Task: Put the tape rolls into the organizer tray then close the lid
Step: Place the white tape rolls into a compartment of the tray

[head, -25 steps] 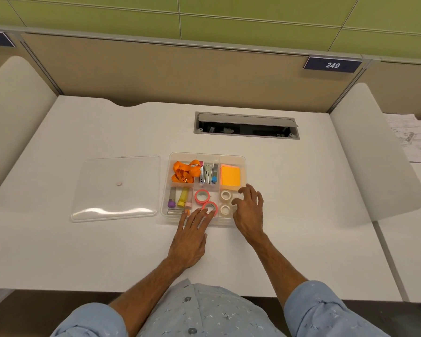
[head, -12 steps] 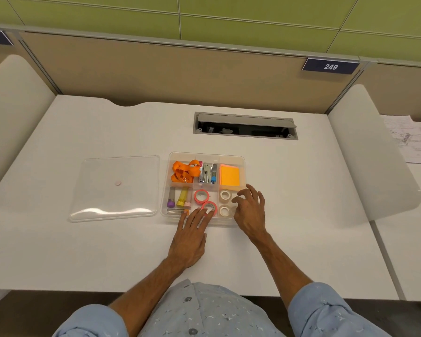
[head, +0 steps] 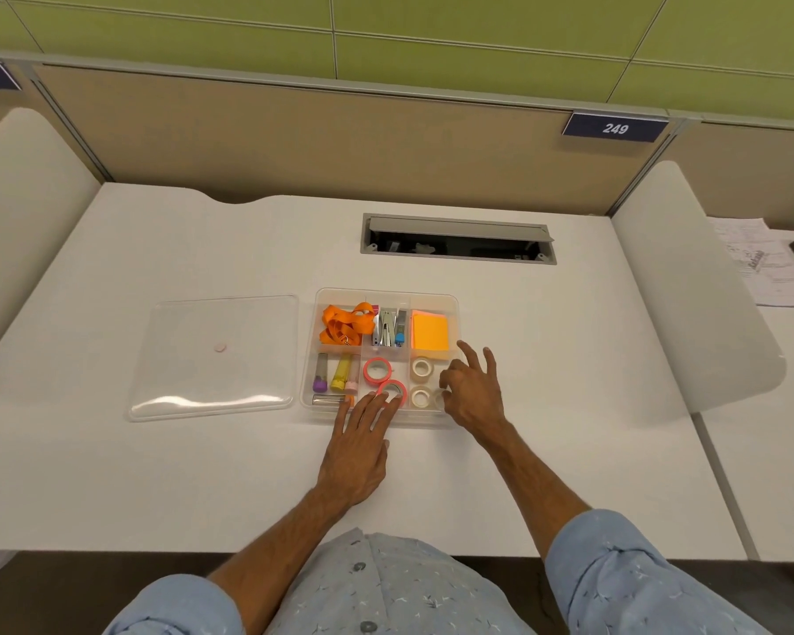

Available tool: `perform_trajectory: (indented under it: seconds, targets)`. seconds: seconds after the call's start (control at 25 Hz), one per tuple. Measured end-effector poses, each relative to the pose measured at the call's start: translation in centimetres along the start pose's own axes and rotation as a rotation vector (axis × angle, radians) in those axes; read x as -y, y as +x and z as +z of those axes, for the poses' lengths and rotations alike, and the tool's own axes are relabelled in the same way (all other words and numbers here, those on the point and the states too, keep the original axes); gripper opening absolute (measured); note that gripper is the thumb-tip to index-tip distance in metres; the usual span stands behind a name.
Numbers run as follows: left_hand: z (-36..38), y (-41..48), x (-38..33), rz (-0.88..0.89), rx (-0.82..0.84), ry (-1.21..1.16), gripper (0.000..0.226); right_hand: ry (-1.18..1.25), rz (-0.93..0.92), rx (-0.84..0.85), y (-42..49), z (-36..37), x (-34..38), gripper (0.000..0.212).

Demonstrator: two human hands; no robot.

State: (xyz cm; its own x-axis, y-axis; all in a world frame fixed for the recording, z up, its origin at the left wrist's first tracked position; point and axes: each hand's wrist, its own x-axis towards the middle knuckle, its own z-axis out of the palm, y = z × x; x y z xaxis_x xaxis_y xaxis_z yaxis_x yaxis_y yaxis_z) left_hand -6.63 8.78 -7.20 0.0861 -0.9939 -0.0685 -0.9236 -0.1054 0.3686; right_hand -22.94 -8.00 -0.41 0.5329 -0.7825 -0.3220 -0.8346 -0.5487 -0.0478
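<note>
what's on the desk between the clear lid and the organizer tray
Nothing: in the head view only a narrow strip of bare white desk separates the lid from the tray.

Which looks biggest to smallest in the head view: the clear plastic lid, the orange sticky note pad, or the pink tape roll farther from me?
1. clear plastic lid
2. orange sticky note pad
3. pink tape roll

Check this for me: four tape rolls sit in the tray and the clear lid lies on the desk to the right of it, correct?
Not quite. The head view shows the clear lid lying left of the tray, not right. The four tape rolls are in the tray.
</note>
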Motion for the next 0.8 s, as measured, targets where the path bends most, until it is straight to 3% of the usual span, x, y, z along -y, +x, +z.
perform_trajectory:
  seconds: [0.8]
  targets:
    - [0.3, 0.1, -0.1, -0.046, 0.059, 0.056, 0.067, 0.113, 0.089, -0.058, -0.6, 0.8, 2.1, 0.033]
